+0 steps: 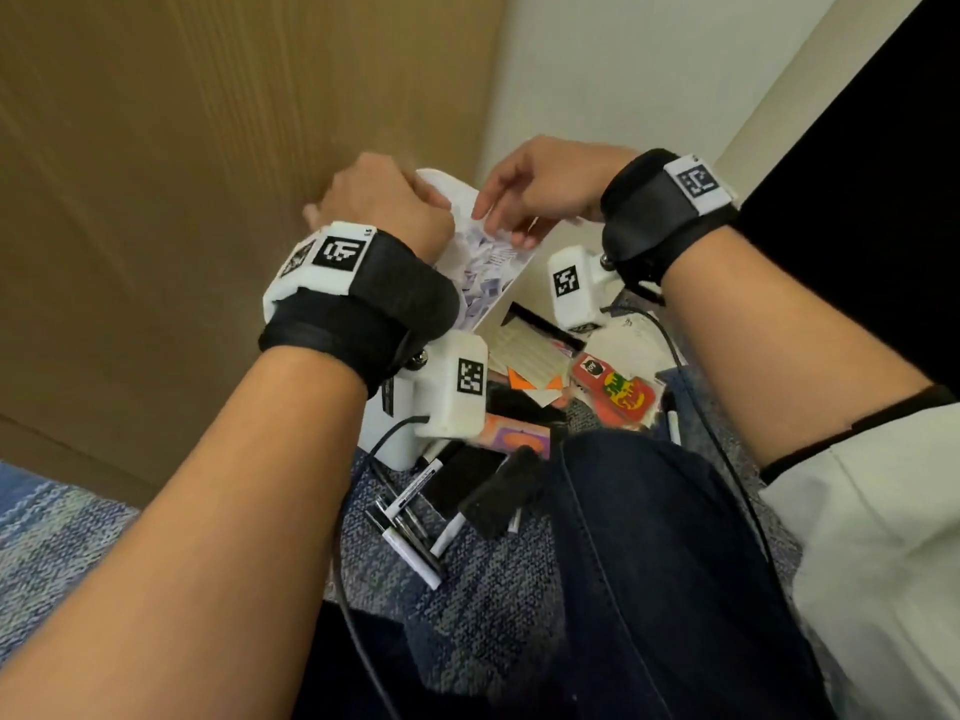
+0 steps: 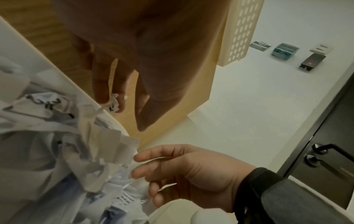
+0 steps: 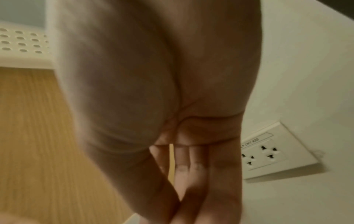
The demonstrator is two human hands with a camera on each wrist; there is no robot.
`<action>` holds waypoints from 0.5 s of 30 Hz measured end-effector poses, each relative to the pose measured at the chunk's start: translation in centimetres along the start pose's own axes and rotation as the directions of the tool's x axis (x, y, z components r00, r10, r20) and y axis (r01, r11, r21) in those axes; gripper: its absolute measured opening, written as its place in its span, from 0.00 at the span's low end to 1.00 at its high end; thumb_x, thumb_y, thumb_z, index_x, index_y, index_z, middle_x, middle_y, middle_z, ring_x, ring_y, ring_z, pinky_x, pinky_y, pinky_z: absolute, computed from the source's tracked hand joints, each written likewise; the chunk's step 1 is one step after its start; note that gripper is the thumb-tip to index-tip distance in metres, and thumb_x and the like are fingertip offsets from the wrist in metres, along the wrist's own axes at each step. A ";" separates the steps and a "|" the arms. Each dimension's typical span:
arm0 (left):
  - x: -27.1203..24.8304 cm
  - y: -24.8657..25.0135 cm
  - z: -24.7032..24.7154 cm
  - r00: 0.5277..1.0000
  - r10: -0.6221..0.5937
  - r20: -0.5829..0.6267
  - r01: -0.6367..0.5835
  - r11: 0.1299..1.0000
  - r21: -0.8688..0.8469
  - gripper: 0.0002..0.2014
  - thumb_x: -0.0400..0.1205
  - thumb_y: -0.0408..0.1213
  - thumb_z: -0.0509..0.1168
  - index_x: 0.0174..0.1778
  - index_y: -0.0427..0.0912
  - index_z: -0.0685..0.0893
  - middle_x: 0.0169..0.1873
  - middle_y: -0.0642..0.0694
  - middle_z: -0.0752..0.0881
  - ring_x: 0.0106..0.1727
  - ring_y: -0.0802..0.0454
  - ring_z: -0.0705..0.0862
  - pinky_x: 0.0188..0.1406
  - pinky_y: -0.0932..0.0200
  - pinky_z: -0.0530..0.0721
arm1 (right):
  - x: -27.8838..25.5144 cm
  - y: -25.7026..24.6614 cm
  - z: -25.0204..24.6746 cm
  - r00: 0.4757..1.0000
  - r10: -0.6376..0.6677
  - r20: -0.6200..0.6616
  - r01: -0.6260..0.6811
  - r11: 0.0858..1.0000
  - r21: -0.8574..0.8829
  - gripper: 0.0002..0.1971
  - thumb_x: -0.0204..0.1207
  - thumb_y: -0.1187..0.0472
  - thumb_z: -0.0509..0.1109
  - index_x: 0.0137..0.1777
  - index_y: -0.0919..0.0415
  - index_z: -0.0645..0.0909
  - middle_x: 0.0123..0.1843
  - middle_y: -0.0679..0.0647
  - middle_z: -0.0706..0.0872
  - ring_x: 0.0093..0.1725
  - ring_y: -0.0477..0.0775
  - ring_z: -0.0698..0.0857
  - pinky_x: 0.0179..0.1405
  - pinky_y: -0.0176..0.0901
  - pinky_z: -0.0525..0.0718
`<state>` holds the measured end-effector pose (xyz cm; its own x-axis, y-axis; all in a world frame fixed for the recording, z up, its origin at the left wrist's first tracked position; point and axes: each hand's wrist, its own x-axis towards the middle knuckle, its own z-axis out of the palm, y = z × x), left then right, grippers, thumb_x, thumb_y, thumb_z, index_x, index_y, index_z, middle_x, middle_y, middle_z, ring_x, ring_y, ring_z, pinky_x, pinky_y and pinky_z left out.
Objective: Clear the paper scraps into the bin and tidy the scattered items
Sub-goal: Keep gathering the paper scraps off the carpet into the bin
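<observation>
Head view: the left hand (image 1: 384,205) is curled at the bin (image 1: 441,181) rim, a scrap (image 2: 114,103) pinched in its fingers. Scraps (image 1: 488,272) are heaped in the bin between the hands. The right hand (image 1: 540,187) is held slack above them. Markers (image 1: 410,517) and cards (image 1: 530,350) below the wrists are left untidied.

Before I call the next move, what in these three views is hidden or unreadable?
- White plastic bin: base and depth, head view, hidden by both hands and the white paper scraps.
- Left hand: its grip, head view, knuckles cover it.
- Right hand: fingertips, right wrist view, cut off by the bottom edge.
- Black-and-white marker pens: labels too small.
</observation>
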<state>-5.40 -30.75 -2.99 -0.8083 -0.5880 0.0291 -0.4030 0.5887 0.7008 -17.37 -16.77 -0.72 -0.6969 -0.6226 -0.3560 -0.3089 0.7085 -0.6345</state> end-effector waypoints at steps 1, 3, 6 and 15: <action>0.2 -0.1 0.3 1.000 0.000 0.009 0.000 1.000 0.019 0.09 0.75 0.46 0.67 0.46 0.53 0.91 0.47 0.50 0.90 0.56 0.42 0.86 0.66 0.45 0.78 | 0.0 0.3 0.0 1.000 -0.010 0.023 0.010 1.000 -0.016 0.12 0.78 0.75 0.68 0.59 0.66 0.85 0.54 0.67 0.89 0.36 0.52 0.86 0.40 0.41 0.90; 0.9 -0.8 1.1 0.995 -0.007 0.101 0.002 0.999 0.050 0.13 0.74 0.46 0.68 0.50 0.49 0.91 0.51 0.46 0.90 0.56 0.40 0.86 0.61 0.50 0.82 | 0.2 1.1 -0.3 0.999 -0.023 0.042 0.023 1.000 0.001 0.13 0.78 0.74 0.69 0.61 0.66 0.85 0.54 0.66 0.89 0.40 0.52 0.87 0.41 0.38 0.89; 1.7 -2.0 2.2 0.981 -0.037 0.191 0.019 0.995 0.093 0.18 0.71 0.51 0.68 0.51 0.46 0.90 0.54 0.44 0.89 0.56 0.40 0.86 0.60 0.49 0.84 | 0.8 1.6 -0.8 0.998 -0.040 0.053 0.039 0.999 0.020 0.13 0.78 0.73 0.71 0.61 0.65 0.85 0.51 0.63 0.89 0.38 0.49 0.86 0.39 0.35 0.88; -0.7 0.6 1.8 0.984 0.140 0.109 -0.161 0.962 0.218 0.13 0.78 0.50 0.68 0.57 0.57 0.87 0.73 0.47 0.72 0.73 0.41 0.68 0.70 0.42 0.65 | 0.7 1.3 -2.7 0.953 -0.075 0.294 0.009 0.976 0.218 0.12 0.81 0.69 0.67 0.61 0.57 0.85 0.54 0.57 0.90 0.47 0.47 0.85 0.53 0.38 0.86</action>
<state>-5.83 -29.05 -3.88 -0.8988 -0.4357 0.0488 -0.3514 0.7825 0.5141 -19.99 -15.39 0.07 -0.4503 -0.7439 -0.4938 -0.1670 0.6135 -0.7719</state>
